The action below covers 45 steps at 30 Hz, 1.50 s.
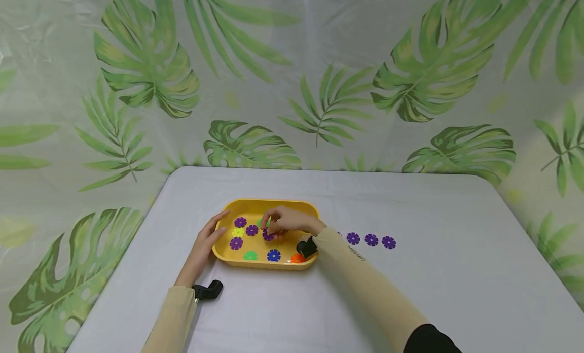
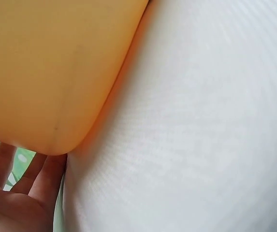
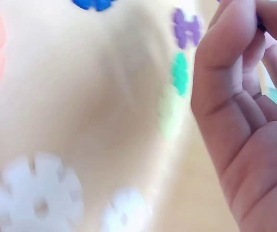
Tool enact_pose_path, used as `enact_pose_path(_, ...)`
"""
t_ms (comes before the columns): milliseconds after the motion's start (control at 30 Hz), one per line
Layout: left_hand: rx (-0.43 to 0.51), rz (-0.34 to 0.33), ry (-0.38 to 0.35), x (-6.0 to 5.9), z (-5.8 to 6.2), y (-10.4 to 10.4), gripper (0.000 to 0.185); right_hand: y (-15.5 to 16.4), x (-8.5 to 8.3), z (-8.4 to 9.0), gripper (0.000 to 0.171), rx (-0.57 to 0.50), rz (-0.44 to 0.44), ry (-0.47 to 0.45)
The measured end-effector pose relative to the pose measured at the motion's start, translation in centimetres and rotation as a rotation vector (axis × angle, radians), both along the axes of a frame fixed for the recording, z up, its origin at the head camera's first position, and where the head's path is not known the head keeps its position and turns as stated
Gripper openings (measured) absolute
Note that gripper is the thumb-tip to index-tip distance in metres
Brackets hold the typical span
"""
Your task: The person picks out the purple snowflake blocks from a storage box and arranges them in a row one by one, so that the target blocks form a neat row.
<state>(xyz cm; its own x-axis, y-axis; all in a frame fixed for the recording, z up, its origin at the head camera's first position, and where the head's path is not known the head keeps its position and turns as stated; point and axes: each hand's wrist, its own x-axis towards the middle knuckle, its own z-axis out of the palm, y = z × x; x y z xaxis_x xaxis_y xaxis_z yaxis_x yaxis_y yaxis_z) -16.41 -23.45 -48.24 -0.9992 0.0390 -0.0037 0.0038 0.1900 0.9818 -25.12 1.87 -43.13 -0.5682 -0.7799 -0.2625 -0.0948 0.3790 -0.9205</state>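
Observation:
A yellow plastic tray (image 1: pixel 266 264) holds several notched, flower-shaped plastic discs. Over its middle, my right hand (image 1: pixel 287 219) pinches a purple disc (image 1: pixel 267 235) between thumb and fingers; in the right wrist view only a dark sliver of it shows at the fingertips. My left hand (image 1: pixel 204 244) rests against the tray's left end with fairly straight fingers. The left wrist view shows its fingers (image 2: pixel 46 181) touching the outer wall. Around the right hand lie a purple disc (image 1: pixel 252 230), a yellow disc (image 1: pixel 238 232), a blue disc (image 1: pixel 274 255) and a green disc (image 1: pixel 250 255).
Right of the tray, purple discs (image 1: pixel 371 240) form a row on the white tabletop (image 1: pixel 438 292), partly covered by the right sleeve. An orange piece (image 1: pixel 298 258) lies in the tray's near right corner. White discs (image 3: pixel 37 195) show in the right wrist view. Behind hangs a leaf-patterned cloth (image 1: pixel 337 54).

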Motion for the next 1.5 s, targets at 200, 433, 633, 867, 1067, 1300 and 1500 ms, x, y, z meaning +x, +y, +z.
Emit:
enact_pose_path(200, -0.009, -0.012, 0.025, 0.0, -0.2, -0.1, 0.044, 3.8, -0.5, 2.1, 0.022, -0.057, -0.053, 0.037)
enact_pose_path(433, 0.000, -0.016, 0.024, 0.0, -0.1, 0.0, 0.044, 9.6, -0.8, 3.4, 0.021, -0.071, -0.128, 0.067)
enact_pose_path(633, 0.003, -0.015, 0.023, 0.2, 0.1, 0.1, 0.044, 15.5, -0.6, 2.5, 0.022, -0.068, -0.238, 0.065)
enact_pose_path(867, -0.003, -0.012, 0.017, 0.1, -0.1, -0.1, 0.045, 23.0, 0.6, -0.2, 0.025, -0.037, -0.359, 0.029)
enact_pose_path(1067, 0.005, -0.015, 0.019, 0.1, -0.2, -0.1, 0.045, 28.3, 2.1, -1.9, 0.028, 0.000, -0.446, -0.014)
enact_pose_path(1300, 0.009, -0.015, 0.009, 0.1, -0.1, -0.1, 0.045, 31.7, 3.4, -3.0, 0.029, 0.056, -0.457, 0.020)
enact_pose_path(1500, 0.000, -0.014, 0.003, 0.1, -0.1, 0.0, 0.045, 31.8, 3.9, -3.0, 0.021, 0.234, -0.506, 0.151)
